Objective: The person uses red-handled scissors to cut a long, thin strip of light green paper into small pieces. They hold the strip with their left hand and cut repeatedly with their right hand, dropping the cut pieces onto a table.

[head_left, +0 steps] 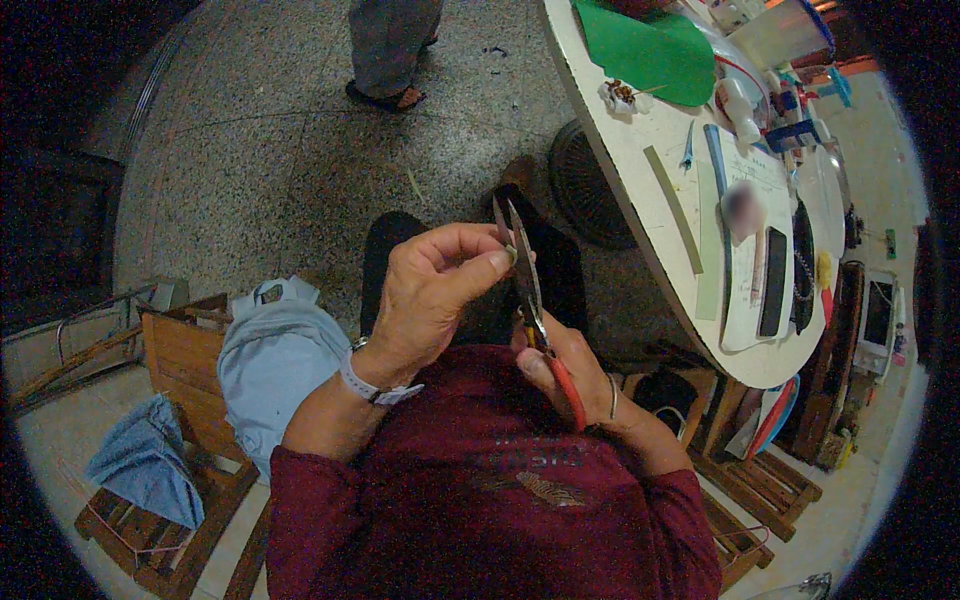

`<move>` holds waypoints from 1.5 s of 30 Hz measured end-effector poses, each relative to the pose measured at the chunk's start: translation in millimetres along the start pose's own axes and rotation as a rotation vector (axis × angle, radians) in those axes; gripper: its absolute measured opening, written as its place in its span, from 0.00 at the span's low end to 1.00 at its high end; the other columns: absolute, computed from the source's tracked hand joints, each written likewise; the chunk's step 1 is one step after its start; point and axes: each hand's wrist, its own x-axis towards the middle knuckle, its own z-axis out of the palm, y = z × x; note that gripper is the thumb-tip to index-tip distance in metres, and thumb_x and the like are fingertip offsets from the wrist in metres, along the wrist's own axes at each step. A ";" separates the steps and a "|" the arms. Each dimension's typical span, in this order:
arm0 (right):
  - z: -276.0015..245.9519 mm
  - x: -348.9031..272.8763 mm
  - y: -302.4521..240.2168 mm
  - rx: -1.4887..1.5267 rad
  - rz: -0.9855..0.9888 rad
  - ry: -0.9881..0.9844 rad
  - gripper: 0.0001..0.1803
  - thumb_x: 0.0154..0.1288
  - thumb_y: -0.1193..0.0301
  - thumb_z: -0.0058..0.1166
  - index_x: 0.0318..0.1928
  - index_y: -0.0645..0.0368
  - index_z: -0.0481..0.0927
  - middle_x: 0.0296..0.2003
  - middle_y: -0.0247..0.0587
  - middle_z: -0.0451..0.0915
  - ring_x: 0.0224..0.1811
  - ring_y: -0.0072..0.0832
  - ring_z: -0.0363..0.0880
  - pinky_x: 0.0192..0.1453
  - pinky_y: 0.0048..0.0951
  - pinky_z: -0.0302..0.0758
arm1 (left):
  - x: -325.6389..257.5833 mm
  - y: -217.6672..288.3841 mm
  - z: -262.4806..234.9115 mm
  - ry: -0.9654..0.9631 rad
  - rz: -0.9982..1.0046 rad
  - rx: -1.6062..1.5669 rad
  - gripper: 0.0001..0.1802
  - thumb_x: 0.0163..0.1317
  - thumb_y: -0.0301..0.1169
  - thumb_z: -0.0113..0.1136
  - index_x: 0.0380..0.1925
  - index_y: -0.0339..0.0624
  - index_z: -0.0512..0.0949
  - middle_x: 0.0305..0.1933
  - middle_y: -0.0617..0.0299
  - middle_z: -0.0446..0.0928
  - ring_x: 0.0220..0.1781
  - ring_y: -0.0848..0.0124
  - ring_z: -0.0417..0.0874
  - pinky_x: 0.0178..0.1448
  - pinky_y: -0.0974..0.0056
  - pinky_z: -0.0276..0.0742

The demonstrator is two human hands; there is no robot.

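Note:
In front of my chest, my left hand (430, 285) pinches a small green piece (512, 255) between thumb and fingertips. Most of that piece is covered by the fingers, so its full shape is hidden. My right hand (572, 362) is closed round the red handles of a pair of scissors (533, 292). Their metal blades point away from me and stand a little apart. The green piece lies right by the blades, close to the left fingertips; whether they touch it I cannot tell.
To the right stands a white table (655, 215) holding a green sheet (650, 50), thin green strips (676, 205), papers and a black phone (772, 282). A light blue backpack (275, 355) rests on a wooden chair (180, 360) at left. Another person's legs (388, 45) show ahead.

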 end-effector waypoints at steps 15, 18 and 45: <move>-0.2 -1.6 0.4 -0.002 0.033 -0.030 0.18 0.64 0.58 0.51 0.38 0.61 0.67 0.24 0.48 0.75 0.26 0.40 0.77 0.33 0.39 0.73 | -0.4 -0.3 -0.1 0.004 -0.011 -0.129 0.10 0.61 0.25 0.57 0.41 0.30 0.75 0.46 0.50 0.77 0.48 0.59 0.82 0.56 0.55 0.77; 0.6 -1.7 -0.5 0.007 0.028 -0.027 0.19 0.64 0.57 0.51 0.37 0.61 0.68 0.24 0.48 0.75 0.27 0.41 0.78 0.33 0.39 0.73 | -0.8 -1.7 -0.6 0.001 -0.013 -0.196 0.11 0.61 0.25 0.57 0.42 0.29 0.75 0.46 0.51 0.77 0.48 0.59 0.82 0.56 0.55 0.77; 4.7 -1.4 -2.6 0.015 0.051 -0.020 0.17 0.62 0.60 0.52 0.39 0.62 0.68 0.25 0.48 0.76 0.28 0.43 0.78 0.33 0.40 0.73 | -5.6 -4.2 -0.4 -0.017 0.014 -0.154 0.07 0.60 0.24 0.58 0.37 0.33 0.76 0.47 0.52 0.76 0.49 0.60 0.81 0.58 0.54 0.76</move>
